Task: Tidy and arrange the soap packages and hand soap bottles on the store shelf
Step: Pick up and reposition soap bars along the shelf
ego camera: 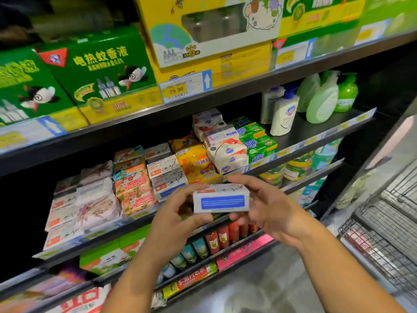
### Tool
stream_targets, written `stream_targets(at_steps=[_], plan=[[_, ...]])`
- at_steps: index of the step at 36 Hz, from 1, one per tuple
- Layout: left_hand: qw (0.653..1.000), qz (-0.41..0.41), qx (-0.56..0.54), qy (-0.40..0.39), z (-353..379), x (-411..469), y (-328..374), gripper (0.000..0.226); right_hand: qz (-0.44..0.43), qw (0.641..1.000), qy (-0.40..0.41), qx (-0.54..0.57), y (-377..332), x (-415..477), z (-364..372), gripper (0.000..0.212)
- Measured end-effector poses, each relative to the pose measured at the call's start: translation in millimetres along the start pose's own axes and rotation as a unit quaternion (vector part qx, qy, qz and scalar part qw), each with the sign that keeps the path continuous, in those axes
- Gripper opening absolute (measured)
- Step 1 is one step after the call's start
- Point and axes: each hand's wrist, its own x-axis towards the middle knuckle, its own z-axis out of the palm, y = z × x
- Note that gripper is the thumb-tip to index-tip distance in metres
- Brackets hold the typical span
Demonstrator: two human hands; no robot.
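Both hands hold a white soap box with a blue panel (222,201) in front of the middle shelf (320,136). My left hand (178,213) grips its left end, thumb underneath. My right hand (264,204) grips its right end, fingers curled over the top. Behind the box, soap packages stand in rows: white and blue boxes (167,175), orange packs (133,184), pink packs (94,204), yellow packs (198,163), white and red bars (228,150), green packs (257,138). Hand soap bottles stand at the shelf's right: a white pump bottle (284,111) and green ones (325,98).
Green boxes (97,71) and yellow boxes (207,30) fill the upper shelf, with a price tag (178,89) on its rail. Lower shelves hold tubes and packets (216,242). Wire baskets (388,224) stand at the right over a grey floor (266,288).
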Motion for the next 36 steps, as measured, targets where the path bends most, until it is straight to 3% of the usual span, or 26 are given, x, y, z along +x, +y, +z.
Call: stream_targets(at_steps=[2, 5, 7, 12, 16, 17, 21, 25, 30, 36], plan=[[1.0, -0.01, 0.008, 0.022, 1.9, -5.1, -1.4, 0.048, 0.002, 0.995, 0.023, -0.094, 0.8, 2.5, 1.4, 0.064], [0.991, -0.054, -0.113, 0.056, 13.2, -14.2, 0.3, 0.042, -0.007, 0.981, 0.042, -0.188, 0.5, 4.0, 6.6, 0.037], [0.979, -0.07, -0.17, 0.093, 20.7, -19.4, 5.5, 0.041, -0.007, 0.983, 0.038, -0.179, 3.9, 4.9, 9.0, 0.036], [0.97, -0.092, -0.177, 0.139, 27.1, -30.0, 0.8, 0.036, 0.009, 0.985, 0.067, -0.158, 14.7, 9.7, 14.3, 0.04], [0.972, -0.112, -0.203, 0.047, 23.2, -47.3, -8.2, 0.081, 0.033, 0.989, 0.077, -0.126, 21.3, 8.1, 14.7, 0.011], [0.974, -0.119, -0.192, 0.029, 22.3, -51.6, -10.3, 0.083, 0.049, 0.991, 0.078, -0.093, 22.1, 7.6, 14.0, 0.009], [0.981, -0.152, -0.073, 0.095, 23.7, -59.2, -12.0, 0.065, 0.098, 0.993, -0.005, 0.059, 24.0, 6.7, 2.1, 0.032], [0.975, -0.15, -0.07, 0.146, 22.8, -68.2, -12.4, 0.051, 0.102, 0.989, -0.104, 0.039, 31.3, 7.7, -3.9, 0.068], [0.966, -0.162, -0.106, 0.169, 28.7, -71.5, -4.6, 0.026, 0.057, 0.989, -0.041, -0.128, 35.6, 15.2, 12.5, 0.035], [0.951, -0.143, -0.159, 0.223, 21.2, -70.9, -4.6, 0.031, 0.017, 0.984, -0.019, -0.174, 40.5, 20.1, 28.0, 0.042]])
